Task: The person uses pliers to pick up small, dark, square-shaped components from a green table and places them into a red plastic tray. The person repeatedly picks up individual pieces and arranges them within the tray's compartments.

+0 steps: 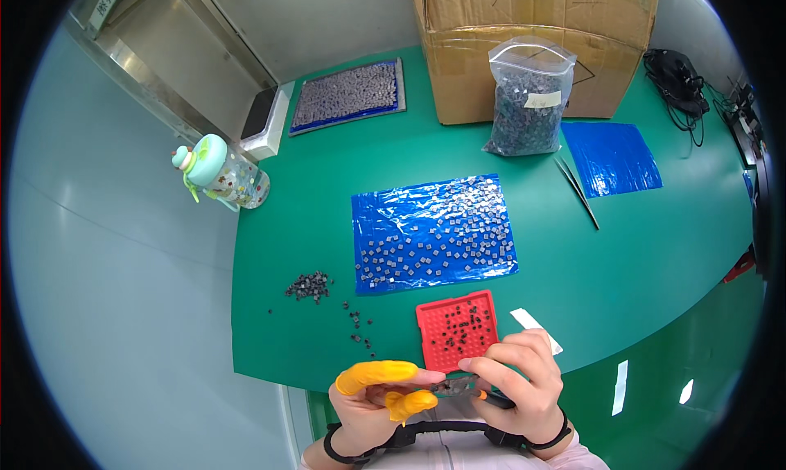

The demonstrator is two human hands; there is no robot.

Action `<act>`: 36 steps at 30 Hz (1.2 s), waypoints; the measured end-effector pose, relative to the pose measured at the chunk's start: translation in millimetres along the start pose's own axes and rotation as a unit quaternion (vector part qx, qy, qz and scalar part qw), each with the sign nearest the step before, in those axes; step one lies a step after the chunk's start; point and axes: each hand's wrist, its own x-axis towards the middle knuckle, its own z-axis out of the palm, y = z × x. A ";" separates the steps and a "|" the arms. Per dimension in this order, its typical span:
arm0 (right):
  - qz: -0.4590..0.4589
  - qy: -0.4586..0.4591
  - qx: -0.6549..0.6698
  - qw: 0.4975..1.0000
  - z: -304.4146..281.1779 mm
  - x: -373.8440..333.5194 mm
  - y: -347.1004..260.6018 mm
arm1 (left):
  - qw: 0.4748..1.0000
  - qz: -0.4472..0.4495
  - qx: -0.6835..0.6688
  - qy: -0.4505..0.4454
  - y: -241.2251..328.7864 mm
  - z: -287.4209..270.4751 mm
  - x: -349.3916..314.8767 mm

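One bottle (223,173) is seen at the green table's (303,232) left edge, then one heap of dark pieces (309,286), too crowded to be counted. Now the left hand (366,398), two yellow covers worn: its fingertips are held at the grey end of one hand tool (456,386) by the near edge; whether anything is pinched cannot be told. One blue sheet (393,216) is strewn with grey squares; one red tray (435,361) is set below it. The tool's handle is clasped by the right hand (524,384).
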 end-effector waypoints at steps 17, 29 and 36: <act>0.034 -0.024 -0.089 0.995 -9.6 -0.3 15.1 | 0.989 -0.134 -0.009 0.061 2.4 -4.1 11.8; 0.061 -0.133 -0.193 0.970 -3.5 -18.3 42.8 | 0.763 0.094 0.625 -0.133 17.1 -9.4 90.6; 0.064 -0.060 -0.164 0.983 -9.0 -28.1 62.6 | 0.590 0.262 0.725 -0.242 -35.2 -3.7 129.4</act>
